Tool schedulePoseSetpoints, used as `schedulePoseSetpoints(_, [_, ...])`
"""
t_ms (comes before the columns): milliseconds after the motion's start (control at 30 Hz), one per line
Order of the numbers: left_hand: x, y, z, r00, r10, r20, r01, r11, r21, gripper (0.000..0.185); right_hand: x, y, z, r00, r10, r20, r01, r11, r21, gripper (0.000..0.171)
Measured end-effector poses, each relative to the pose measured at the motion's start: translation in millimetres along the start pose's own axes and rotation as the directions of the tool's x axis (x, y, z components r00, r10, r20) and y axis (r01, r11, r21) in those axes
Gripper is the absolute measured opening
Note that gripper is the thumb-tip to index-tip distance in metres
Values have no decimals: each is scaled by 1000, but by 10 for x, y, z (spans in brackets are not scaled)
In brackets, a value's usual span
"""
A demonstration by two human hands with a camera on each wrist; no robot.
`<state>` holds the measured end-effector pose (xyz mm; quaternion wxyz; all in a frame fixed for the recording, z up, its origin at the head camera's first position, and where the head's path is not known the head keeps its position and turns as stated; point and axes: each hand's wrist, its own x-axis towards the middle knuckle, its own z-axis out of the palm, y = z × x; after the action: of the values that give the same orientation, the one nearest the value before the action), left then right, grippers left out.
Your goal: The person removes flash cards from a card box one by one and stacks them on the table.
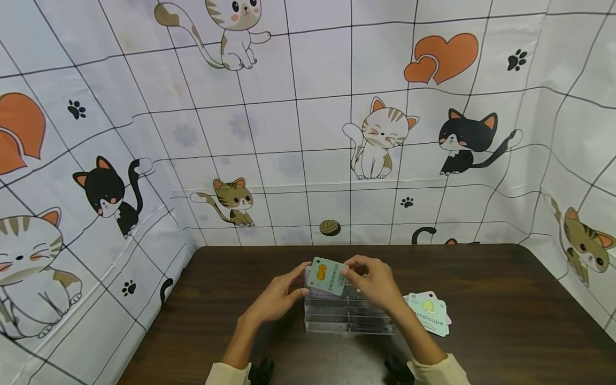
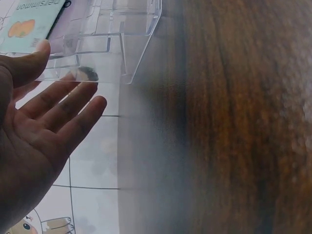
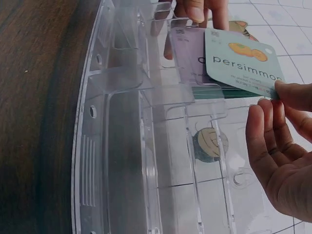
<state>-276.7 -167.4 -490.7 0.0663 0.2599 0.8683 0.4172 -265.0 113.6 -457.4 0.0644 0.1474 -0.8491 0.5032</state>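
A clear plastic tiered card holder (image 1: 327, 326) stands on the table. My right hand (image 1: 372, 280) pinches a pale green card (image 1: 327, 275) marked "persimmon" by its edge, between thumb and fingers. That card is tilted at the holder's upper left compartment, in front of a lilac card (image 3: 190, 53) whose word is mostly covered. At the holder's left side is my left hand (image 1: 279, 294), its fingers (image 2: 78, 117) extended along the clear wall and its thumb close to the cards. Green card edges (image 3: 219, 92) show beneath the lilac one.
To the right of the holder, partly behind my right forearm, lies a loose pile of cards (image 1: 430, 313) with a green melon card on top, reading "ntaloupe". The dark wooden table (image 1: 505, 321) meets a cat-patterned cloth backdrop (image 1: 317, 133) behind and at the sides.
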Motion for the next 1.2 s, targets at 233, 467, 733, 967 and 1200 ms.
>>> schedulePoseSetpoints(233, [3,9,-6,1000,-8,2,8,1000,8,68,-28,-46,-109,997,74,7,-75,991,110,16])
schedulePoseSetpoints(467, [4,5,7,1000,-5,-1,5,1000,2,68,-39,-54,-206,994,106,11,-107,980,168,23])
schedulePoseSetpoints(733, [12,8,0,1000,-8,-1,8,999,33,68,-47,-21,-310,992,116,51,-126,953,275,26])
schedulePoseSetpoints(967, [8,7,6,1000,-3,-4,3,1000,31,68,-85,11,-381,987,133,86,-153,937,315,32])
schedulePoseSetpoints(1200, [1,12,10,1000,10,-5,-10,1000,8,69,-115,59,-465,984,135,114,-165,935,313,32])
